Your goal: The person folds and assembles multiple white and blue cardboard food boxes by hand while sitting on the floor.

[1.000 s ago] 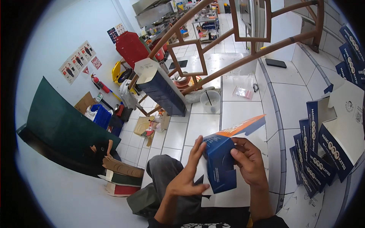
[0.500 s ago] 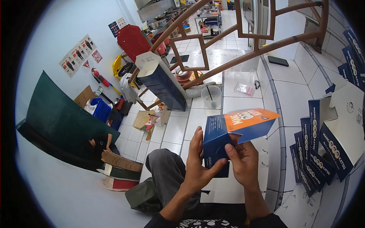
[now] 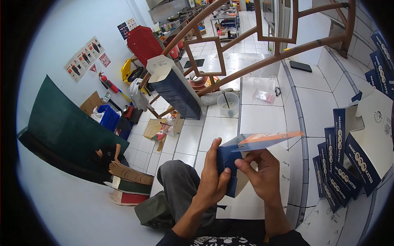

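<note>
A dark blue cardboard box with an orange flap [image 3: 238, 158] was held up in front of the person, over the white tiled floor [image 3: 262, 115], between both hands. The left hand [image 3: 213, 178] was pressed flat against the left side of the box, with its fingers straight and the thumb tucked at the box's lower front. The right hand [image 3: 262, 174] was curled round the right side of the box, and its bent fingers were pinched on the edge just under the orange flap. The lower part of the box was hidden behind the two hands, so its bottom could not be seen. The flap was tilted almost flat, and only its thin edge was shown.

A row of dark blue folded boxes [image 3: 334, 164] was stood on the right, and an open white and blue box [image 3: 375, 135] was seen above them; its far side was cut off at the rim. A tall dark blue box with a white open top [image 3: 176, 88] was leaned against a brown wooden railing [image 3: 246, 41]. A clear plastic tub [image 3: 227, 104] was set on the floor near it. A grey trouser knee [image 3: 176, 184] was seen below the hands. Far left, another person in black [image 3: 106, 153] was partly hidden by a big dark green board [image 3: 61, 127].
</note>
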